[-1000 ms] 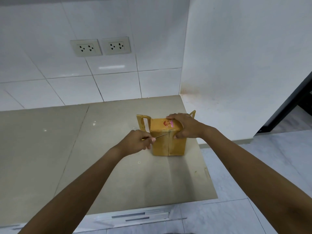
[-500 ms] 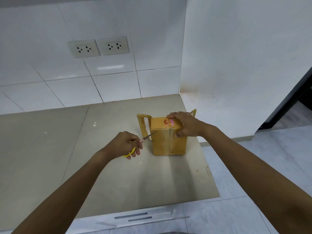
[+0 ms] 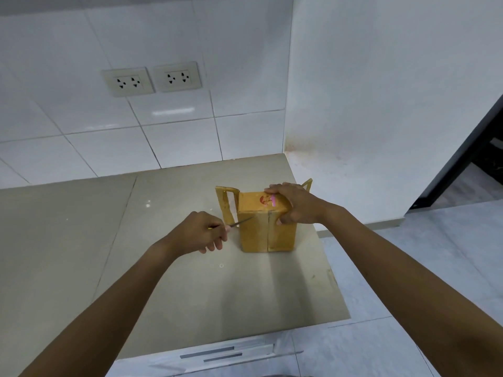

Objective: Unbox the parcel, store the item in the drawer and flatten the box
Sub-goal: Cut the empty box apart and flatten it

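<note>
My right hand (image 3: 292, 206) sits on the far right top corner of the cardboard box (image 3: 265, 229), fingers curled over the upper edge and thumb pressed against the near face, so the hand is clamped around that corner. The box stands upright on the beige countertop (image 3: 163, 281), near its right edge and close to the white side wall (image 3: 381, 91). The near face has a vertical seam running down its middle, and the top carries a red mark and a bit of pink. Two flaps with handle cut-outs stick up, one at the far left of the box (image 3: 224, 202) and one just behind my right hand. My left hand (image 3: 202, 235) is closed in a fist around a small blade (image 3: 242, 221); its thin metal tip points right and slightly up, reaching the box's upper left near edge, though I cannot tell whether it touches. A sliver of yellow shows at my knuckles, part of the tool's handle. Behind the counter, two double wall sockets (image 3: 152, 80) sit side by side in the white tiles. Below the counter's front edge I see white drawer fronts (image 3: 217, 355) with grey handle strips.
</note>
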